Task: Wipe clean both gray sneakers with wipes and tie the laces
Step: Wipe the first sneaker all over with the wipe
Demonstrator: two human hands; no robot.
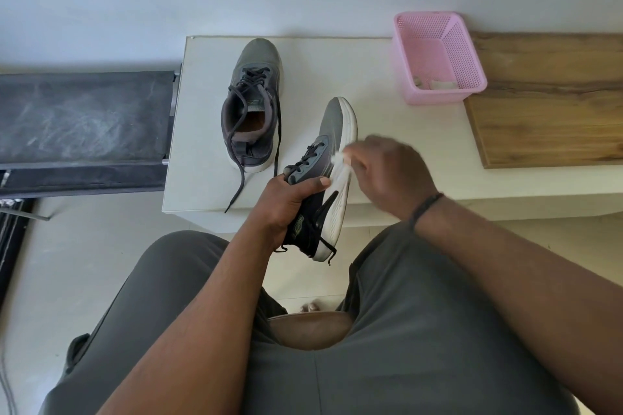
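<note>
Head view: the held sneaker (323, 185) is tipped on its side above the near edge of the white table (337, 67), white sole turned to the right. The left hand (286, 205) grips it around the collar and heel, fingers curled over the upper. The right hand (391, 168) pinches a white wipe (340, 162) against the sole's edge — the hand is blurred, so the exact finger hold is hard to read. Its laces hang loose and untied.

The second sneaker (253, 104) stands upright on the table just beyond, laces undone and trailing toward the near edge; whether it has been wiped cannot be told.

By this look, the task is mid-wipe on one shoe, with both pairs of laces left to tie. A pink basket (438, 91) at the table's right — beside a wooden board (553, 101) — holds a few crumpled scraps.
</note>
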